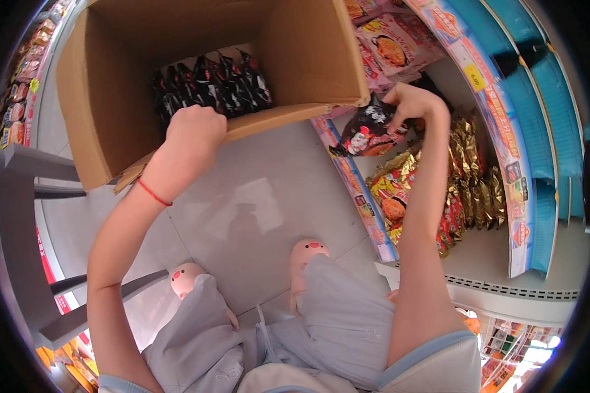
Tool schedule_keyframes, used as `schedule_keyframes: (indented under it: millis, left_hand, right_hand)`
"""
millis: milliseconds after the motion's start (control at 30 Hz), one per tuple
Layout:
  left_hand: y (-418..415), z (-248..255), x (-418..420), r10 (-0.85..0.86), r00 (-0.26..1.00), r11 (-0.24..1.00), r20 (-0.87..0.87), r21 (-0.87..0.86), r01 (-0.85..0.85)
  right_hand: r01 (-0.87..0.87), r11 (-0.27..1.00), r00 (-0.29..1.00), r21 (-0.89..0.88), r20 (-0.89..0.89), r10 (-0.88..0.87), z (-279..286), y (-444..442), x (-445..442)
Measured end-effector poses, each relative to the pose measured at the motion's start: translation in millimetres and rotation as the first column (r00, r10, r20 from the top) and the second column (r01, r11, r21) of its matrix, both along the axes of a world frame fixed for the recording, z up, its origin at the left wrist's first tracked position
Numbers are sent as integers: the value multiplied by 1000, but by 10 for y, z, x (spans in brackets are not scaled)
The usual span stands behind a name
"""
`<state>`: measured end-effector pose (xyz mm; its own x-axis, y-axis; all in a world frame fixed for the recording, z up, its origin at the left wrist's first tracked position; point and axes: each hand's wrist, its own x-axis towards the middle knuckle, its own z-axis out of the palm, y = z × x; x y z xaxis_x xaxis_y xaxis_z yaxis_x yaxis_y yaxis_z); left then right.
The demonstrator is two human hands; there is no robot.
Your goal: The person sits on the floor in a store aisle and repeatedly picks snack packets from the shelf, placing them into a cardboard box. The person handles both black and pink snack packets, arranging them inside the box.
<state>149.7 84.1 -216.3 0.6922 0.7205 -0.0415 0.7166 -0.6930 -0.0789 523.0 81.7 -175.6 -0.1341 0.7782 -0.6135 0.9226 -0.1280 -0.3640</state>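
Observation:
My left hand (195, 130) is closed over the near rim of a large open cardboard box (295, 105), its fingertips hidden inside. Black snack packets (211, 86) stand in a row at the bottom of that box. To the right, my right hand (413, 105) grips a black packet of instant noodles (371, 128) by its upper end, thumb and fingers on the wrapper. This packet hangs over the front edge of a shelf. Just below it lie gold and red packets (398, 196), and pink packets (391, 46) are piled above, past the box's right wall.
A printed shelf strip (356, 191) edges the near shelf, and a second strip (491, 103) carries a yellow price tag. Blue-green shelf panels (543, 127) stand at right. A grey plastic stool (24, 236) is at left. Stocked shelves (17, 98) line the far left. Grey floor tiles (255, 196) lie below.

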Motion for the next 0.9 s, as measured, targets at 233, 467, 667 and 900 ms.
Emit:
schedule_keyframes:
  millis: [233, 467, 667, 900]
  left_hand:
    - [42, -10, -1, 50, 998, 996, -37, -76, -53]
    - [-50, -58, 49, 33, 995, 992, -98, -121, -45]
    - [-223, -198, 114, 60, 962, 985, -266, -139, -100]
    - [-315, -202, 136, 49, 955, 990, -294, -114, -85]
  right_hand:
    - [-401, 910, 846, 105, -339, 412, 671, -187, -698]
    - [40, 751, 866, 659, -398, 303, 846, -17, -1034]
    - [94, 681, 842, 726, -423, 335, 562, 502, -1869]
    - [-115, 518, 927, 848, 279, -251, 24, 700, -2208]
